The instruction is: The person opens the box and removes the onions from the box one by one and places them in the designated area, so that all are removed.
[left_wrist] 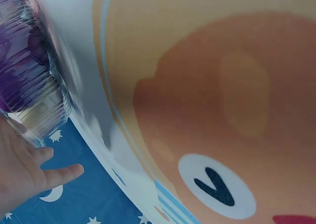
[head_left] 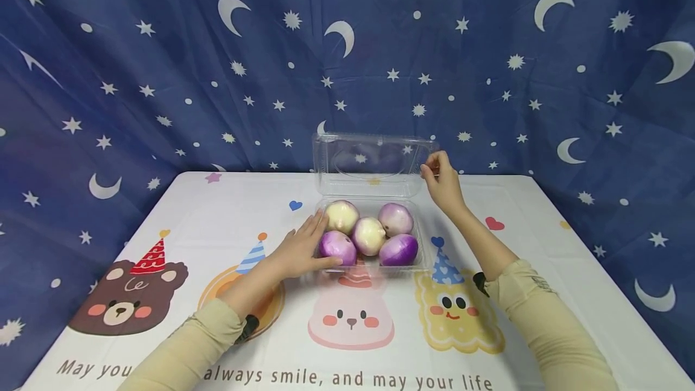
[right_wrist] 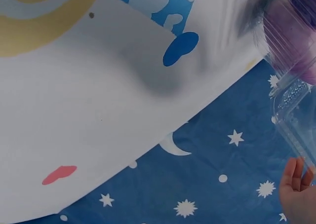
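Note:
A clear plastic clamshell box (head_left: 420, 258) stands at the middle of the table, its lid (head_left: 374, 165) raised upright at the back. Several purple and cream onions (head_left: 370, 236) lie inside. My left hand (head_left: 304, 249) rests along the box's left side, fingers extended and thumb at the front edge. At the lid's right edge, my right hand (head_left: 442, 183) pinches the plastic with curled fingers. The left wrist view has the left hand (left_wrist: 24, 169) beside the box wall (left_wrist: 54, 86). In the right wrist view, the right hand (right_wrist: 298, 189) is at the lid's edge.
Under the box lies a white tablecloth (head_left: 260, 204) printed with cartoon party animals and lettering. A dark blue curtain (head_left: 374, 35) with moons and stars hangs right behind the table's back edge.

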Motion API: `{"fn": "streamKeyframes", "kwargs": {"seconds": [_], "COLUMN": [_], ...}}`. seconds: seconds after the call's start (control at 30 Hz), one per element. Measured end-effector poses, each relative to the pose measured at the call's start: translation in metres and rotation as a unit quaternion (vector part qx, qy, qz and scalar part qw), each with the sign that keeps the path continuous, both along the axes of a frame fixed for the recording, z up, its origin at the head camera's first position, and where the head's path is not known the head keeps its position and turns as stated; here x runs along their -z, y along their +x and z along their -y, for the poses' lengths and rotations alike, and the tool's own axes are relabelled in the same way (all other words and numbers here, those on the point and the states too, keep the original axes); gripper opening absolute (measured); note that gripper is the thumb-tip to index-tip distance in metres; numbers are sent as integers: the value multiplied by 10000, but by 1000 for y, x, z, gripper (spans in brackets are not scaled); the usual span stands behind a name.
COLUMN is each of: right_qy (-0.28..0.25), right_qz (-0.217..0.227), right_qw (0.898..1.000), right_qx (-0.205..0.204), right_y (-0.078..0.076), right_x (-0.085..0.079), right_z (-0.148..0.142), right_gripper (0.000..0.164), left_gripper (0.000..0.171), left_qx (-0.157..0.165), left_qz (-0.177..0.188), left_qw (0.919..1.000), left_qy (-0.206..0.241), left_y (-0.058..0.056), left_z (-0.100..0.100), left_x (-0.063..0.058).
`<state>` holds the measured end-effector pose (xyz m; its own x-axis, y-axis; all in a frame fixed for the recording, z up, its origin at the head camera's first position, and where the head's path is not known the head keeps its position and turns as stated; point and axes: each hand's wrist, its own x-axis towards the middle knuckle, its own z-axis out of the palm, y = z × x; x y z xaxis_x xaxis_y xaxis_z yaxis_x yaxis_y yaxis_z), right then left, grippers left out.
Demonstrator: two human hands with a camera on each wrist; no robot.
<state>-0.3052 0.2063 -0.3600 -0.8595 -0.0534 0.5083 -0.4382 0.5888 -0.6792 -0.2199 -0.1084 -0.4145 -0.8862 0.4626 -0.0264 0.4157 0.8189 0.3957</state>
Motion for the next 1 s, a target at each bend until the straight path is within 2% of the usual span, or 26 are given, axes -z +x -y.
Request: {"fn": "streamKeyframes", "kwargs": {"seconds": [0.33,0.6,0.83,1.0], "right_qy": [106,346,237,180], "right_qz": [661,1317,1436,1579], "right_qw": [9977,9906,9893,9872], "right_qx": [94,-119,-56,123], "right_y": [-8,-16,-22,-28], "right_x": [11,25,31,36], "right_z": [4,3,7,7], "right_gripper": [15,28,45,48], "left_gripper": [103,102,102,103], "left_qx": [-48,-107,-156,-125], "left_qz": [35,69,61,107], "left_qw": [10000,9999,9998,9997], "left_qy": [8,-63,-107,-181], "left_y": [-1,-1,1,5], "left_z": [2,-1,-4,-6], "left_x": [1,1,-1,-4]}}
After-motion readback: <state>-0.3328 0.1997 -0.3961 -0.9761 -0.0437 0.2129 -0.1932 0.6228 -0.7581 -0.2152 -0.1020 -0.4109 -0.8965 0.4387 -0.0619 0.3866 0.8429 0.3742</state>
